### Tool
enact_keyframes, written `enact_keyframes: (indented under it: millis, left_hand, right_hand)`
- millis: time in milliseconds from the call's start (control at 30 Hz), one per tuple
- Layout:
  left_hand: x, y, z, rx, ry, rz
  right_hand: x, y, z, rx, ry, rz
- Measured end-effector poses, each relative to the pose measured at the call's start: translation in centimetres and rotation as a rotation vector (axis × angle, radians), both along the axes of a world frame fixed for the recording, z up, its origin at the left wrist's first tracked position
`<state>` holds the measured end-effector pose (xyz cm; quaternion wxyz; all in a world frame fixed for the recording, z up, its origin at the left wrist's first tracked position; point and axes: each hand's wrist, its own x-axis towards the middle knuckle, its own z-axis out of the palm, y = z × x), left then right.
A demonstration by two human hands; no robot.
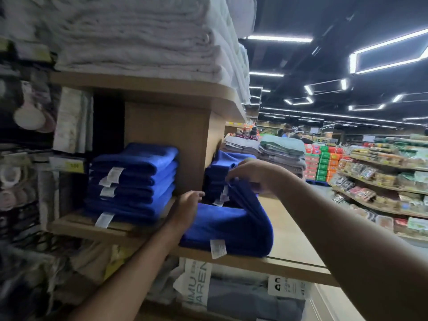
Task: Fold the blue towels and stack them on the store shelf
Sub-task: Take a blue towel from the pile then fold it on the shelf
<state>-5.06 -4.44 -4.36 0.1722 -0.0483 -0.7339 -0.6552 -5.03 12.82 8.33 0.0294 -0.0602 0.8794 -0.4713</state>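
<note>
Head view: blue towel point(222, 225) on the store shelf point(291, 242), at 4 o'clock from the folded stack point(132, 181). Right hand point(252, 172) pinches its raised fold; left hand point(187, 209), fingers seemingly straight, presses its 9 o'clock edge.

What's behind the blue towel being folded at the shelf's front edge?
A stack of folded blue towels with white tags, beside the wooden divider. The lifted towel and right hand cover its lower right part.
</note>
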Motion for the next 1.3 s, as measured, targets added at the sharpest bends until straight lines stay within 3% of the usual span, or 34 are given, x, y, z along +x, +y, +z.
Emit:
enact_keyframes:
  millis: [100,200,367,400,533,700,767,1033,1300]
  left_hand:
    - [-0.7,-0.9,-0.1,0.328,-0.104,-0.021]
    - [-0.6,-1.1,0.3,0.409,-0.127,-0.060]
    - [-1.2,-1.3,-0.5,0.221,-0.106,0.008]
    - [-1.3,-1.3,-0.6,0.178,-0.091,0.004]
    - [-1.1,-0.6,0.2,-0.224,-0.007,-0.043]
    - [-1.0,-0.2,-1.2,-0.801,-0.072,-0.136]
    - [-0.7,-0.3,-1.6,-0.916,-0.108,-0.131]
    - [1.1,2.5,-0.8,-1.053,-0.077,-0.150]
    - [0.1,10.1,0.2,-1.085,-0.075,-0.309]
  right_hand:
    - [-0.8,-4.1,-1.2,0.122,-0.001,0.043]
    - [-1.4,-6.8,-4.1,0.196,-0.035,0.071]
    - [-0.7,-6.4,-6.2,0.031,-0.046,0.186]
    - [-0.6,-5.7,-6.0,0.076,0.035,0.193]
    - [-0.2,-2.5,-6.8,0.606,0.370,0.141]
    - [-0.1,-0.9,-11.4,0.806,0.316,0.171]
    - [0.0,-0.7,-12.3,0.851,0.314,0.164]
    - [1.3,2.0,-11.9,0.879,0.318,0.185]
    - [2.2,10.9,-10.8,0.863,0.267,0.153]
